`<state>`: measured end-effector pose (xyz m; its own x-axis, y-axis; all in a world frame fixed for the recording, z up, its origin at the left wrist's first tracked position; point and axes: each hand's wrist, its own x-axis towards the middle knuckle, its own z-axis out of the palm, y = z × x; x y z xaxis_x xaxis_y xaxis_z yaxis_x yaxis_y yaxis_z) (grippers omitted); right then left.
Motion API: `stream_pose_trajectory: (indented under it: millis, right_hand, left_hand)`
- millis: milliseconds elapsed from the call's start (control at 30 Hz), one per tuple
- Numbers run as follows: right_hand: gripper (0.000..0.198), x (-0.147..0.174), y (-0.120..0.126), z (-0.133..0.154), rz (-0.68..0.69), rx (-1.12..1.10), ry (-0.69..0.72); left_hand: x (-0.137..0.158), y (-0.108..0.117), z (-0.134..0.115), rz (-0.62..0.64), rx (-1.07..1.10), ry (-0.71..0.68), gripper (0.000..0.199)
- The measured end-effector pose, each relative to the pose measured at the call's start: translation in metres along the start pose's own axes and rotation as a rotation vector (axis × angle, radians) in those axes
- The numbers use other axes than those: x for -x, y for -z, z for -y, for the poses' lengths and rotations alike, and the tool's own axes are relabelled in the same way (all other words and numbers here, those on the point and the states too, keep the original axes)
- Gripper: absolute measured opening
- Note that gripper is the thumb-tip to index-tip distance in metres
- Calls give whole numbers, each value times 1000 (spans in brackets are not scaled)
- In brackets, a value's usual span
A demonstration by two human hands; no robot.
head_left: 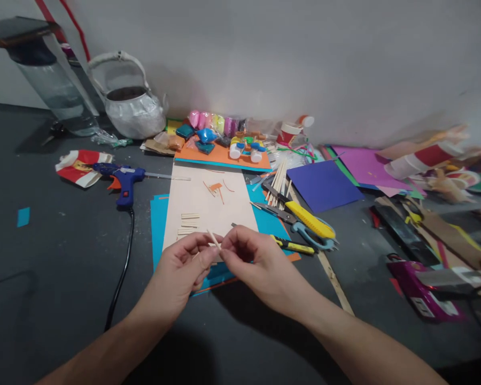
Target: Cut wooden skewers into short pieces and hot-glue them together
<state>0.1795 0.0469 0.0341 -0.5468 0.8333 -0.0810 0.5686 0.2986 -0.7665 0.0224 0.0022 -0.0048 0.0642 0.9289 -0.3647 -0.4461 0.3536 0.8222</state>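
Note:
A short, thin wooden stick (214, 238) is pinched at the fingertips of my left hand (190, 262). My right hand (254, 256) touches the lower end of that stick, thumb and forefinger pressed together around it. Both hands hover over the near part of a cream sheet (200, 198) laid on blue paper (158, 214). Just beyond my left fingers, several cut stick pieces (189, 220) lie in a small row. Farther up the sheet are scraps of orange paper (215, 187).
To the left lie a blue glue gun (124, 179) and its black cord. A yellow utility knife (310, 218), scissors (278, 211) and a bundle of sticks (278, 182) are on the right. Behind stand a silvery kettle (134, 115) and packets of coloured clay (214, 122).

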Motion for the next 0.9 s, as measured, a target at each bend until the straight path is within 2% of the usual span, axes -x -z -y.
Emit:
stream_pose_trajectory:
  millis: [100,167,267,333,467,533,733,900]
  right_hand:
    - [18,-1,-12,0,-4,-24,13]
    - [21,1,-11,-1,10,13,21]
    - [18,12,2,-8,-3,162,6]
    - [18,24,16,-20,-73,319,-32]
    - [62,53,43,-61,-115,578,-57]
    - [69,63,50,-79,-104,649,-50]
    - [54,69,55,-100,-140,729,62]
    - [47,62,60,-95,-246,697,97]
  left_hand:
    - [0,1,4,-38,-24,-54,28]
    - [1,1,4,-29,-29,-58,29]
    - [2,0,-2,-52,17,-57,31]
    - [3,0,-8,-95,71,-58,31]
    - [2,4,-20,-108,142,-63,30]
    - [1,6,-22,-84,141,-66,25]
    - [-2,5,-17,-33,43,-129,27]
    - [-3,5,-17,-16,-42,-228,31]
